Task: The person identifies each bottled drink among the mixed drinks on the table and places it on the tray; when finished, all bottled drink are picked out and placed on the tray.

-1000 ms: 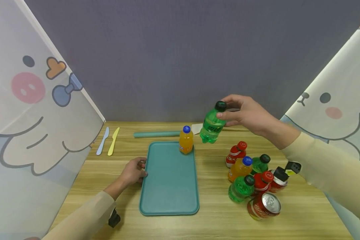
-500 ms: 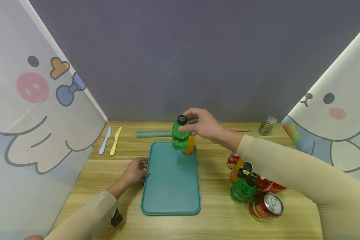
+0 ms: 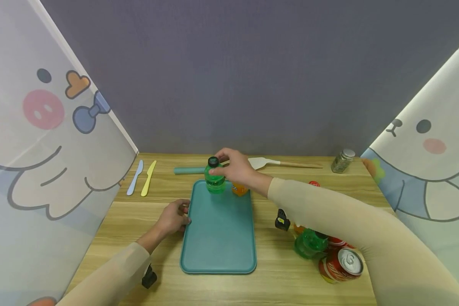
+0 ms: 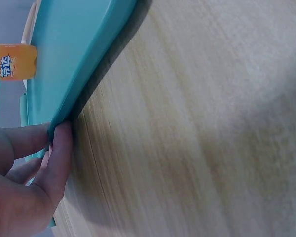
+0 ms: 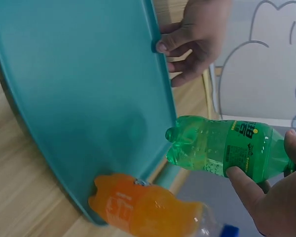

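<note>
While held upright by its neck, the green bottle (image 3: pixel 215 181) hangs just over the far left corner of the teal tray (image 3: pixel 218 238), long axis vertical, base not yet down in the wrist view. Right hand (image 3: pixel 235 168): fingers curled round the cap end, above it. Orange bottle (image 3: pixel 239 189): just beside, right. Left hand (image 3: pixel 172 219): pinches the tray's left rim on the worktop (image 3: pixel 275 280).

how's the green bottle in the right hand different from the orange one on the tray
The green bottle has a black cap and is gripped near its top by the right hand, its base not seen touching the tray. The orange bottle has a blue cap, stands on the tray's far end and no hand holds it; in the head view the right hand mostly hides it. Both are small clear plastic soda bottles, side by side.
</note>
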The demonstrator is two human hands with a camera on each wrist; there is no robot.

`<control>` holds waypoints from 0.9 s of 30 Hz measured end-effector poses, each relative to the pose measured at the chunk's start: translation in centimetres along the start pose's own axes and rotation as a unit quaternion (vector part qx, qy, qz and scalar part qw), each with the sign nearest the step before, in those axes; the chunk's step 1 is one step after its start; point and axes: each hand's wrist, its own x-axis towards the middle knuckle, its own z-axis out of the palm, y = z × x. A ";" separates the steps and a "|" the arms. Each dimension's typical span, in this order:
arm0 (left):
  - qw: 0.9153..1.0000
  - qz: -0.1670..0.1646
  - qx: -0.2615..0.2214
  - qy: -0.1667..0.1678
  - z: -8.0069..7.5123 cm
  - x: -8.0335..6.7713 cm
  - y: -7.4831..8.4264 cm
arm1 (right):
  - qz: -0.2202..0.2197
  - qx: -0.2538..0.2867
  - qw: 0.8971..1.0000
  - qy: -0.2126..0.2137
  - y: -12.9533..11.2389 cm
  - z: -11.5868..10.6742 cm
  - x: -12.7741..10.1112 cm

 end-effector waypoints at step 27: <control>1.000 -0.007 0.005 0.007 0.1 0.3 0.1 | 0.019 -0.031 0.999 0.013 1.9 6.6 4.2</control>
